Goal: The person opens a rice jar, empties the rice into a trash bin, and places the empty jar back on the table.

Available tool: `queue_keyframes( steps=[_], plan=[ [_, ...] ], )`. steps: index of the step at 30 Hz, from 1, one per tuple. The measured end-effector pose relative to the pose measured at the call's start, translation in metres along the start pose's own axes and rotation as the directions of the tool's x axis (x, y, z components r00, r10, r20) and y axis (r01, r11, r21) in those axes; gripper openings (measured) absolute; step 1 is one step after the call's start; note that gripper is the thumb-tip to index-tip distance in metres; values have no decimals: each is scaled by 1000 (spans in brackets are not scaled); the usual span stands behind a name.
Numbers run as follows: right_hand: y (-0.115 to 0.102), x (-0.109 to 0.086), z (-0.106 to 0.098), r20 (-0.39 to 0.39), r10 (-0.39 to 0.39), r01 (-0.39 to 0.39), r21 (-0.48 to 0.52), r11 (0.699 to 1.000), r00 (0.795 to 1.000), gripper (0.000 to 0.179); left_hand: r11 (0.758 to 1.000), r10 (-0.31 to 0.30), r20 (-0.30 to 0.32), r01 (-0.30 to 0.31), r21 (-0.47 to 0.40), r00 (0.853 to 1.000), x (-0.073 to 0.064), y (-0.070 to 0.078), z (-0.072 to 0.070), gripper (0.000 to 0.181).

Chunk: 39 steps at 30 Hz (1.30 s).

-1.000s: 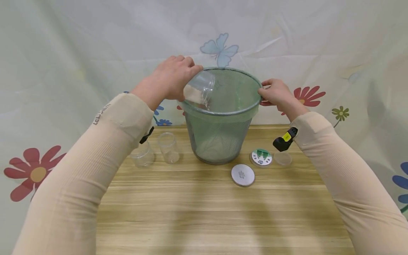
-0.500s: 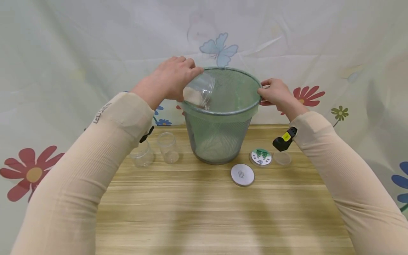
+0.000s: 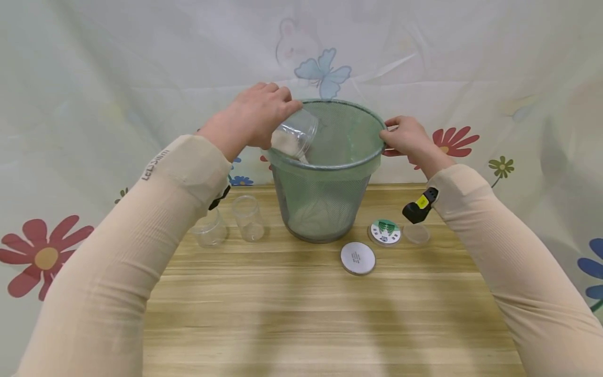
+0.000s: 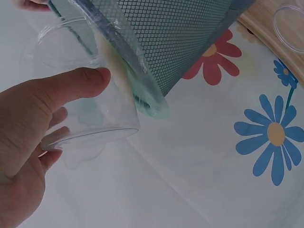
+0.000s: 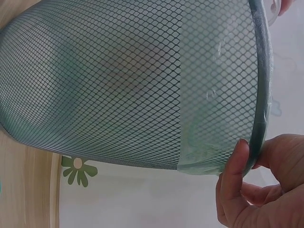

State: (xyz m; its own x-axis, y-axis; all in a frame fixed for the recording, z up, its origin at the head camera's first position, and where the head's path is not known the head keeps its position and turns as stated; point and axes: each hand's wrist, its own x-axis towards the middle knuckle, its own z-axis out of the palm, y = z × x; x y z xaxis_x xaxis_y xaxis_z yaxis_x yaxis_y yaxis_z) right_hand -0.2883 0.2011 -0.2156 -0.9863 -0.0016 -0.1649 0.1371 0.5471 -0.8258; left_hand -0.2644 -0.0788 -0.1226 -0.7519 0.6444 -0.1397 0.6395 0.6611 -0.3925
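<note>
A mesh wastebasket (image 3: 325, 204) lined with a thin green plastic bag (image 5: 209, 95) stands at the back of the table. Over its left rim, my left hand (image 3: 264, 115) grips a clear plastic jar (image 4: 90, 104), tipped with its mouth toward the inside of the basket. Pale, grainy stuff (image 3: 285, 142) lies along the jar's lower side and reaches its mouth. On the opposite side, my right hand (image 3: 409, 139) pinches the basket's rim and the folded bag edge between thumb and fingers.
Two clear jars (image 3: 248, 220) stand left of the basket, one partly behind my left sleeve. To the right lie a white round lid (image 3: 358, 258), a green-and-white lid (image 3: 385, 232) and a clear disc (image 3: 416, 234). A flowered curtain (image 3: 188, 63) hangs behind.
The pale stuff has slid toward the jar's mouth as the jar tips slightly more. My right hand keeps its hold on the rim.
</note>
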Motion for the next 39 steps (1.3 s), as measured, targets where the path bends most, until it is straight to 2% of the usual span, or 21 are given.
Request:
queue_keyframes(
  steps=[14, 21, 29, 39],
  plan=[
    [0, 0, 0, -2, 1, -1, -4, 1000, 1000, 54, 999, 8, 16, -9, 33, 1000, 2, 5, -5, 71],
    [0, 0, 0, -2, 1, -1, 1, 1000, 1000, 54, 997, 12, 52, -16, 78, 999, 7, 8, -6, 71],
    [1, 0, 0, -6, -1, 1, -4, 1000, 1000, 54, 994, 29, 22, -31, 108, 999, 8, 11, -6, 67],
    [1, -1, 1, -4, -5, 5, -23, 1000, 1000, 54, 986, 50, 27, -54, 155, 998, 11, 16, -6, 68]
  ],
)
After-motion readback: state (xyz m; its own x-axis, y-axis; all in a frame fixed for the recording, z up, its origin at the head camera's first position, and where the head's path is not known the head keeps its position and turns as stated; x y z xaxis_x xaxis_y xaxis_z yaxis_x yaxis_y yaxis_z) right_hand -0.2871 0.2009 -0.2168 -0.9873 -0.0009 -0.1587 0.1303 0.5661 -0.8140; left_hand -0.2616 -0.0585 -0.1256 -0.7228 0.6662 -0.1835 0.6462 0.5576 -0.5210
